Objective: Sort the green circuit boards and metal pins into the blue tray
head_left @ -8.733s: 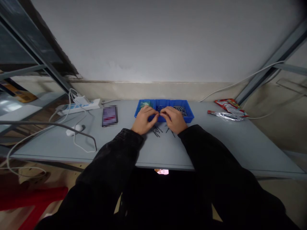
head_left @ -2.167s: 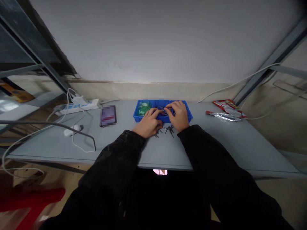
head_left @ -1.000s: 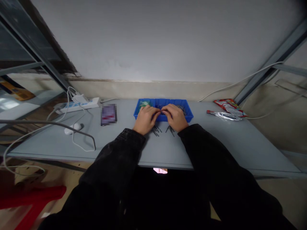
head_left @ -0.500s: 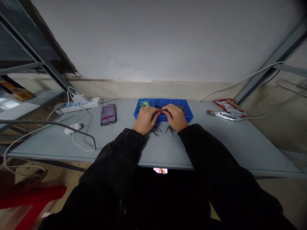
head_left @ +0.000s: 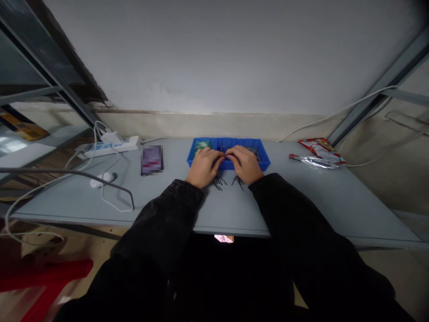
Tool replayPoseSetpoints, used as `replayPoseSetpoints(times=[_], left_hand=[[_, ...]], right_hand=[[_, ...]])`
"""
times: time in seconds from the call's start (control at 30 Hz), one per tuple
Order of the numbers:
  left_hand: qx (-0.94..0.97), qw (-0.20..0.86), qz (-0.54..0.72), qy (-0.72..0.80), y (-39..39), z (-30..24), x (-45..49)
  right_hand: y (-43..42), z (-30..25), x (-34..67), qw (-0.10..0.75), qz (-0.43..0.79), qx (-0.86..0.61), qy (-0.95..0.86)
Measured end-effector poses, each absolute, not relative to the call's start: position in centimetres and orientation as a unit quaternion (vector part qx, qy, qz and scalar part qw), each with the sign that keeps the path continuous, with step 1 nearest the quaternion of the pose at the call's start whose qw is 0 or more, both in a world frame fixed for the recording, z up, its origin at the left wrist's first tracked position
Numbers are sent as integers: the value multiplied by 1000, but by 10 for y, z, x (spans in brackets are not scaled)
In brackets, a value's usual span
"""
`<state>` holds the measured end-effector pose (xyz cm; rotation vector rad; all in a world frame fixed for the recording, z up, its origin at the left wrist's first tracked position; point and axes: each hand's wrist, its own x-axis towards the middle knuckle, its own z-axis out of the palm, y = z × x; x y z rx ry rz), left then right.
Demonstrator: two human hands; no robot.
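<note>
My left hand [head_left: 203, 166] and my right hand [head_left: 246, 164] meet fingertip to fingertip over the front edge of a blue three-compartment tray [head_left: 263, 153]. Both hands are pinched closed around a tiny dark part between them, too small to name. The tray's left compartment holds green pieces [head_left: 201, 145]; its right one holds dark metal pieces [head_left: 256, 153]. Two small heaps of dark screws [head_left: 219, 182] lie on the grey table [head_left: 301, 192] just under my wrists.
A phone [head_left: 152, 159] lies left of the tray. A white power strip [head_left: 107, 148] with cables, a white mouse [head_left: 101, 179] and a grey cable loop sit at the far left. Red and silver packets [head_left: 318, 152] lie at the right. Metal shelf posts flank the table.
About two seconds ago my hands reached into the tray's middle compartment; they have since drawn back to its front edge and stayed pinched together, nearly still over the last second.
</note>
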<state>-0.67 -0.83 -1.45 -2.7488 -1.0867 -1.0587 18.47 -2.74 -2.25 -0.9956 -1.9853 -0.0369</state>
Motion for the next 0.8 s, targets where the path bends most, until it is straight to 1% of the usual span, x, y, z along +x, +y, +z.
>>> replayPoseSetpoints(times=[0.8], left_hand=[[-876, 15, -340, -342, -8, -15, -7]], right_hand=[[-27, -23, 184, 447, -20, -401, -800]])
